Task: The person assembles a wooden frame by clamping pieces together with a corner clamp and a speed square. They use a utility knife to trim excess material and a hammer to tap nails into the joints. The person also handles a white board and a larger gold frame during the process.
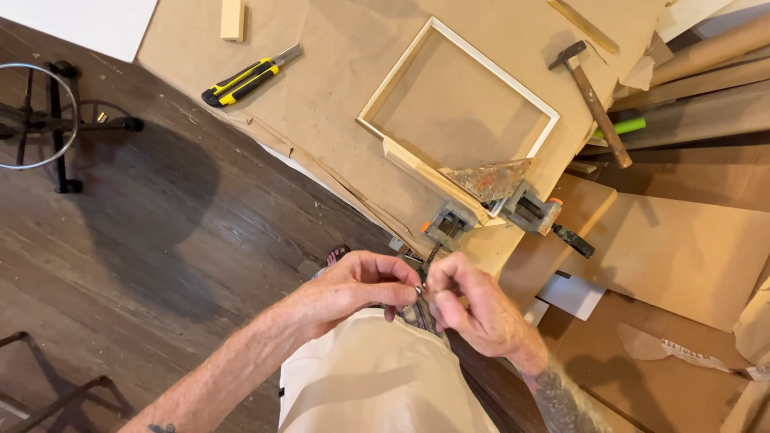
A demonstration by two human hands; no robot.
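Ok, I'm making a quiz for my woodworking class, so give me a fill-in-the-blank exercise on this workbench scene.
1. A corner clamp grips one corner of the wooden ____.
2. The utility knife has a black and ____ handle.
3. Right of the frame lies a ____ with a wooden handle.
4. Both hands, left and right, meet around something ____.

Missing words: frame; yellow; hammer; small

- Left hand (353, 285) comes in from the lower left, forearm bare, wrist straight, knuckles up.
- Its fingers (397, 295) are curled and pinched together at the tips.
- Right hand (473, 309) enters from the lower right, forearm tattooed, wrist bent inward.
- Both hands meet fingertip to fingertip in front of the body, pinching closed on something too small to tell.
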